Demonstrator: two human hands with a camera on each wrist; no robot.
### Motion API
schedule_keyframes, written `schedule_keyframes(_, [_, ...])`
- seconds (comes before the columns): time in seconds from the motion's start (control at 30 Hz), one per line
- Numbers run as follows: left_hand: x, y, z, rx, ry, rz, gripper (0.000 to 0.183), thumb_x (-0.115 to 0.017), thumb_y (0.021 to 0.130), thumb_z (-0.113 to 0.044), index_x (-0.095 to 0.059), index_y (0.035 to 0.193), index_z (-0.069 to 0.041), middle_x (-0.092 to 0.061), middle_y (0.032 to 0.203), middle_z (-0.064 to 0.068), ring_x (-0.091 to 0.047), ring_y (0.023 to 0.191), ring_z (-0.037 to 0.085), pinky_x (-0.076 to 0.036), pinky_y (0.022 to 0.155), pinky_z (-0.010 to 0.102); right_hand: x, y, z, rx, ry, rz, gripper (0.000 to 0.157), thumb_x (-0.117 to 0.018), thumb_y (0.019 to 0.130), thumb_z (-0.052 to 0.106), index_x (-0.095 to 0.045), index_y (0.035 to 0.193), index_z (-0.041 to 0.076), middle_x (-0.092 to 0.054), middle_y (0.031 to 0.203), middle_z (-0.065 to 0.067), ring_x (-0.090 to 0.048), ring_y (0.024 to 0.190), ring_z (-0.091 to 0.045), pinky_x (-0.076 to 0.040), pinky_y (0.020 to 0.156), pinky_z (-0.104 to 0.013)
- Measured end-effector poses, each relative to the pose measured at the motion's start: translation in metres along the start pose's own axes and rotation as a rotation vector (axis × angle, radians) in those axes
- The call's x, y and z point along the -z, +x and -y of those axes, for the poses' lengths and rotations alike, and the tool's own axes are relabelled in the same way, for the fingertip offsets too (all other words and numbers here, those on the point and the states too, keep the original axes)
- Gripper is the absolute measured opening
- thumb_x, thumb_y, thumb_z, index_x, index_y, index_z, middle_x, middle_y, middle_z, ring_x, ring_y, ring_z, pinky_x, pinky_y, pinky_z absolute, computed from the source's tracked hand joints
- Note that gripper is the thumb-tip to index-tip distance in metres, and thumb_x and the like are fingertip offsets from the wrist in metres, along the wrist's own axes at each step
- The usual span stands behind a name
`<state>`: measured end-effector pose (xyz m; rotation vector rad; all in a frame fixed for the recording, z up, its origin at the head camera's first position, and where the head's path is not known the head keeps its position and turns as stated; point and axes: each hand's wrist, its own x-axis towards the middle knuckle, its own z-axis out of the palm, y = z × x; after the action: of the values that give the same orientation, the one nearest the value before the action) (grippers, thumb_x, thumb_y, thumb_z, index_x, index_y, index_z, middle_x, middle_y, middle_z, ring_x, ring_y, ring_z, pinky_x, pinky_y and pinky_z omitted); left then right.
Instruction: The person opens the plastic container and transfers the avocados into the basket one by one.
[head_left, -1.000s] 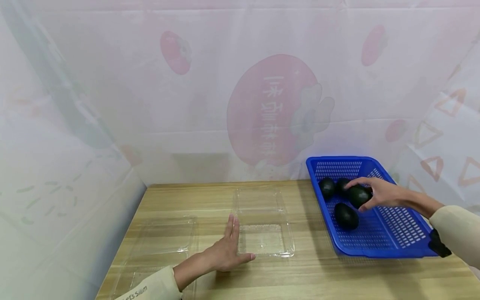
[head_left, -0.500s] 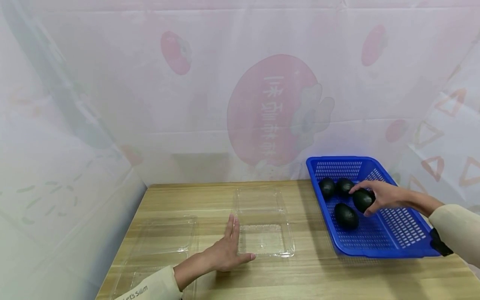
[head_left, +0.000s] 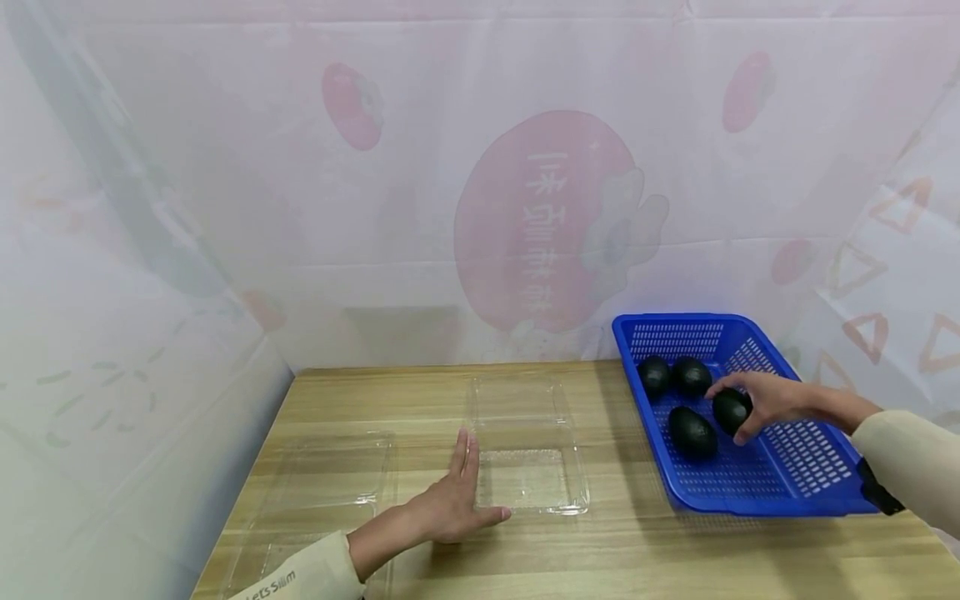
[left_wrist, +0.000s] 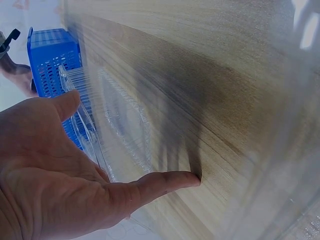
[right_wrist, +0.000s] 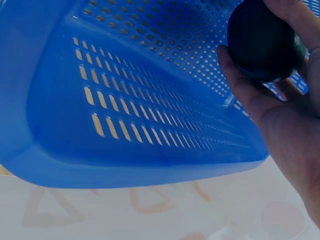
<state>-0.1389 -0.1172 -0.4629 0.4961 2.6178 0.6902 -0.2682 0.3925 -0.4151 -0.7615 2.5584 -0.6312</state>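
Note:
My right hand [head_left: 772,402] grips a dark green avocado [head_left: 731,411] between thumb and fingers, inside the blue plastic basket [head_left: 738,504] at the right. In the right wrist view the same avocado [right_wrist: 261,45] lies against the fingers over the perforated basket wall. Several avocados are in the basket: two side by side at the back left, and one avocado [head_left: 692,432] nearer the front. My left hand [head_left: 450,507], fingers extended and thumb spread, is at the left edge of a clear plastic clamshell box [head_left: 558,510] lying opened out on the wooden table.
Another clear plastic box [head_left: 330,502] lies opened out at the left of the wooden table [head_left: 615,554], partly behind the left sleeve. A pale printed sheet [head_left: 405,233] hangs behind the table and along its sides.
My right hand has shifted slightly right and toward the front of the basket with the avocado, uncovering the avocado at the back. The left hand stays where it was.

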Motion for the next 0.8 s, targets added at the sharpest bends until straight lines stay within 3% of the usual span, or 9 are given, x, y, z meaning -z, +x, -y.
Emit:
schedule_keyframes(0.33, [0.002, -0.001, 0.000, -0.015, 0.002, 0.006, 0.112, -0.063, 0.090, -0.054, 0.006, 0.151, 0.010, 0.019, 0.156, 0.030, -0.057, 0.113, 0.047, -0.052, 0.089, 0.046, -0.007, 0.006, -0.004, -0.076, -0.021, 0.044, 0.076, -0.092, 0.063, 0.028, -0.059, 0.127, 0.003, -0.051, 0.132, -0.030, -0.043, 0.123, -0.052, -0.050, 0.086, -0.051])
schedule_keyframes(0.8, [-0.001, 0.000, 0.000, -0.004, -0.007, 0.003, 0.112, -0.064, 0.089, -0.054, 0.005, 0.152, 0.009, 0.019, 0.156, 0.029, -0.064, 0.100, 0.040, -0.056, 0.078, 0.039, -0.014, 0.013, -0.008, -0.142, 0.001, 0.139, 0.074, -0.092, 0.062, 0.027, -0.060, 0.125, 0.006, -0.051, 0.131, -0.027, -0.044, 0.122, -0.046, -0.044, 0.094, -0.060])
